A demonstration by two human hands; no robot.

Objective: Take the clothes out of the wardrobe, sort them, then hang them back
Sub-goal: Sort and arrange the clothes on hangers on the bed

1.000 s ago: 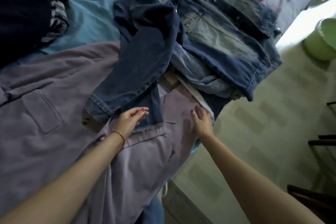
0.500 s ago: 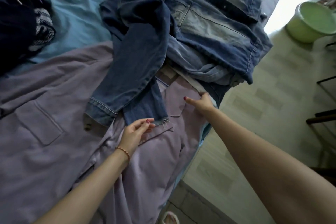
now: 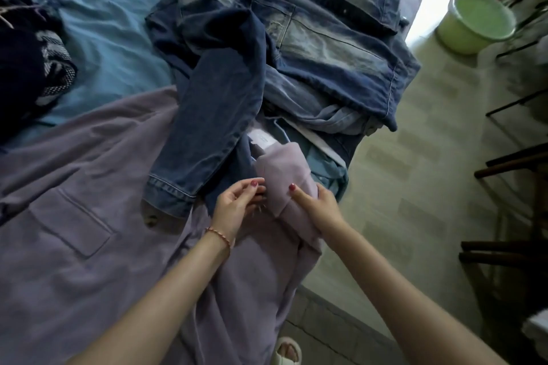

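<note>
Lying: lilac coat (image 3: 74, 216) spread flat on the bed (image 3: 112, 38), long axis running from the lower right edge up toward the left; one flap pocket faces up.
Folded part: lilac flap (image 3: 284, 175) of the coat turned up and over near the bed's right edge, pale side showing, pointing up toward the denim.
Right hand (image 3: 321, 206): holds the flap, thumb on top and fingers curled under it.
Left hand (image 3: 237, 204): just beside the flap's left edge, fingers narrowly curled at the cloth; whether they pinch it I cannot tell. One red cord bracelet (image 3: 221, 235) at the wrist.
Look: coat is soft, matte, creased, with one brown button (image 3: 151, 219) showing under the denim cuff.
Denim: jacket (image 3: 296, 38) lies above the coat, its sleeve (image 3: 213, 115) draped down across the coat's upper edge; lighter denim is bunched beneath it.
Label: one white tag (image 3: 262, 138) shows between sleeve and flap.
Dark clothes (image 3: 26, 68): one heap at the left on the blue sheet.
Floor: one green basin (image 3: 480, 21) upper right, one slipper (image 3: 286, 351) by the bed, dark frame (image 3: 510, 157) at the right.
</note>
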